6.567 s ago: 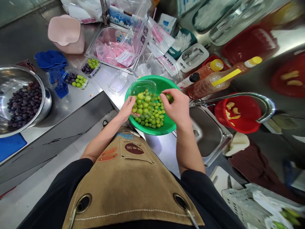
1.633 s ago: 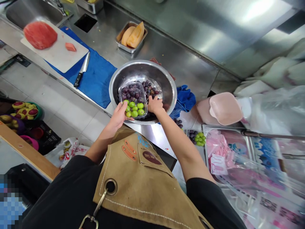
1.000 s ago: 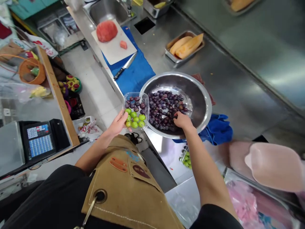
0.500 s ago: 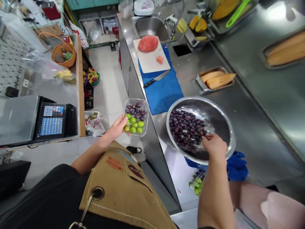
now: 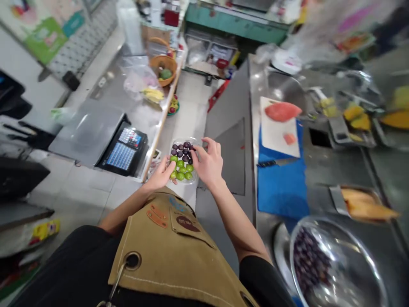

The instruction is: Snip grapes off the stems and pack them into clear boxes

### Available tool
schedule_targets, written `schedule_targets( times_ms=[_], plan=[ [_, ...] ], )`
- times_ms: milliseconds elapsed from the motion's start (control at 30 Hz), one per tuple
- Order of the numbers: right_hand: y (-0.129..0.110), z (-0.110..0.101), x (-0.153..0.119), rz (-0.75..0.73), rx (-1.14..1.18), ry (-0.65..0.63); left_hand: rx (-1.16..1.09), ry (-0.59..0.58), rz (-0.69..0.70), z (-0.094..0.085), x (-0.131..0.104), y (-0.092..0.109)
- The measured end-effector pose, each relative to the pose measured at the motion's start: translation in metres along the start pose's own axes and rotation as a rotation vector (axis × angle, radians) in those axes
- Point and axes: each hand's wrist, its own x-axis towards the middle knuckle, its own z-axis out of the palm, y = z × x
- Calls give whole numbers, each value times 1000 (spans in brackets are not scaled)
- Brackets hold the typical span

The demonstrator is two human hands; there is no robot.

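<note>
A clear plastic box holds dark purple grapes in its far half and green grapes in its near half. My left hand grips the box at its left side, thumb over the rim. Over the right edge of the box is my right hand, its fingertips closed at a dark grape among the purple ones. At the lower right, a large steel bowl contains many more dark grapes, blurred.
On the left counter stand a scale with a keypad and an orange basket. To the right, a white board with red fruit and a knife lie on a blue cloth. A tray holds orange fruit.
My right hand has left the steel bowl and come over to the box in my left hand. The view has turned left, so the bowl and board appear farther right.
</note>
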Motion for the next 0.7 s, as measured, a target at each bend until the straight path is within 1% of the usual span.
schedule_targets(
  times_ms=[33, 100, 200, 267, 300, 400, 467, 500, 567, 633, 700],
  plan=[
    [-13, 12, 17, -59, -2, -27, -16, 59, 22, -17, -1, 2],
    [-41, 38, 47, -181, 6, -121, -47, 174, 62, -48, -4, 1],
    [-88, 78, 81, -333, 10, -293, -123, 354, 97, -90, -8, -7],
    [-119, 102, 96, -425, 26, -369, -181, 500, 115, -119, -8, -13],
    [-133, 114, 101, -465, 48, -387, -200, 583, 124, -135, -7, -15],
    [-163, 143, 108, -516, 137, -391, -184, 863, 133, -190, -4, -15],
    [-173, 160, 105, -522, 198, -420, -115, 1041, 102, -230, -5, -12],
    [-174, 168, 102, -528, 231, -454, -68, 1112, 75, -248, -7, -11],
    [-172, 182, 93, -544, 312, -550, 51, 1209, 2, -280, -11, -8],
    [-165, 191, 81, -542, 398, -649, 209, 1254, -73, -303, -15, -7],
    [-157, 197, 69, -522, 470, -736, 390, 1270, -130, -318, -17, -7]
  ],
)
